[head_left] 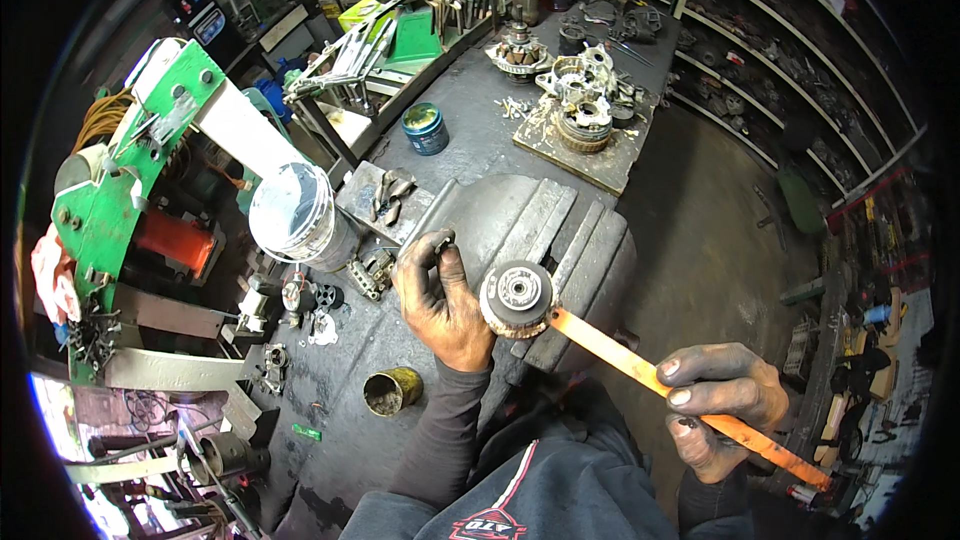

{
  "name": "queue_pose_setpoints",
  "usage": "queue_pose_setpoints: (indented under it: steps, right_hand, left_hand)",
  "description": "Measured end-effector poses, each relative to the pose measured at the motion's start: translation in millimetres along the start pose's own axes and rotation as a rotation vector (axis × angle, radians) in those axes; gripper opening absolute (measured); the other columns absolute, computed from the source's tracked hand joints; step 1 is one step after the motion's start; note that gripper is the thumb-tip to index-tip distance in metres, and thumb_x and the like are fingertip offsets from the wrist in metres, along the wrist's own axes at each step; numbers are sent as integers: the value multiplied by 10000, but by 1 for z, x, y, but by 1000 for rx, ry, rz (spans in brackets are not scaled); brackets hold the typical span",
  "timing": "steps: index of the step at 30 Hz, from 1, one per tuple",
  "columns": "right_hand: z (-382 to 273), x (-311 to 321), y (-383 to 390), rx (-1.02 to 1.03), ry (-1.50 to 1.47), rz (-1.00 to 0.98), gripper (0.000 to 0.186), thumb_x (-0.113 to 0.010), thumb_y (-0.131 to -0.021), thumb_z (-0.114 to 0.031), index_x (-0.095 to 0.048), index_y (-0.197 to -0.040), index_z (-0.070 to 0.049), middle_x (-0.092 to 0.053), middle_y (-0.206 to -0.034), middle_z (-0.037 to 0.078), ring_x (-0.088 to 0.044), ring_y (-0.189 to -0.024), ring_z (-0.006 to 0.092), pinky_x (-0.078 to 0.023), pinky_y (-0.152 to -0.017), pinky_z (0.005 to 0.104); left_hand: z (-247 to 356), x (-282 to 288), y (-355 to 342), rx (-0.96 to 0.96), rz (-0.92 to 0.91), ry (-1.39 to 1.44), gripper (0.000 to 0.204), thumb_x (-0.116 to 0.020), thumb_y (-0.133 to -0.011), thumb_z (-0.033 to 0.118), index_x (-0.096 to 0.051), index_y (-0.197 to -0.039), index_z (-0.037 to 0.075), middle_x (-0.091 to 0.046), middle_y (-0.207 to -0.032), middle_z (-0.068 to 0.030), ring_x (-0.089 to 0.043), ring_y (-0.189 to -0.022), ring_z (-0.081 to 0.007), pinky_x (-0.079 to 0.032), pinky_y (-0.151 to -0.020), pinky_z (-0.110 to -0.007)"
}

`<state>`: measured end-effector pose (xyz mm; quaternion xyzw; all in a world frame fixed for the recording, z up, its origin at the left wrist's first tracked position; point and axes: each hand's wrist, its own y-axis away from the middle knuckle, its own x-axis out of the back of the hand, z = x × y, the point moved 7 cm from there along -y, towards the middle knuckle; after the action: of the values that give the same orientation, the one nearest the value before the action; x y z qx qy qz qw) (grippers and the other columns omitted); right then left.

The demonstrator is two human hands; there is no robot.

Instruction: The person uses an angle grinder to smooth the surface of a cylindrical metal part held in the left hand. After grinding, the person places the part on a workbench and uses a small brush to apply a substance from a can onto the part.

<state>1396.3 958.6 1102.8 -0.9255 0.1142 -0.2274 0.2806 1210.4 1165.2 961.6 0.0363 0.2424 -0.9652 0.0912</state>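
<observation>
A round metal part (518,295) with a ringed centre stands at the bench vise (585,265), its lower rim toothed or ridged. My right hand (725,400) is closed around a long, flat orange strip (610,345). One end of the strip meets the right side of the round part; the other sticks out past my hand to the lower right. My left hand (445,305) is beside the part's left side, fingers curled and thumb pointing up. Something small and dark shows at its fingertips, too small to name. Both hands are blackened with grime.
Left of the vise stand a white bucket (295,215), an open yellow can (392,391) and a blue tub (425,128). Disassembled metal housings (580,90) lie on a board (600,165) at the far right. A green-and-white machine arm (140,155) rises at left; shelves (790,50) line the right.
</observation>
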Motion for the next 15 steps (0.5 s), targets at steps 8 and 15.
queue_pose_setpoints:
  steps: [8,15]
  right_hand:
    - [60,24,-41,75,-396,19,144,-776,-795,-50,-729,-902,34,-740,-891,259,-773,-765,328,-656,-749,403]
    - [119,15,-123,159,-714,-399,157,-751,-737,-30,-741,-880,33,-755,-932,255,-775,-749,316,-653,-711,390]
  left_hand:
    - [11,10,6,5,100,-183,131,-668,-990,9,-682,-1120,-2,-654,-1120,-109,-600,-1089,-223,-477,-974,-340]
    - [19,32,29,101,502,-249,122,-633,-1027,18,-659,-1142,-15,-660,-1115,-69,-614,-1063,-154,-496,-959,-295]
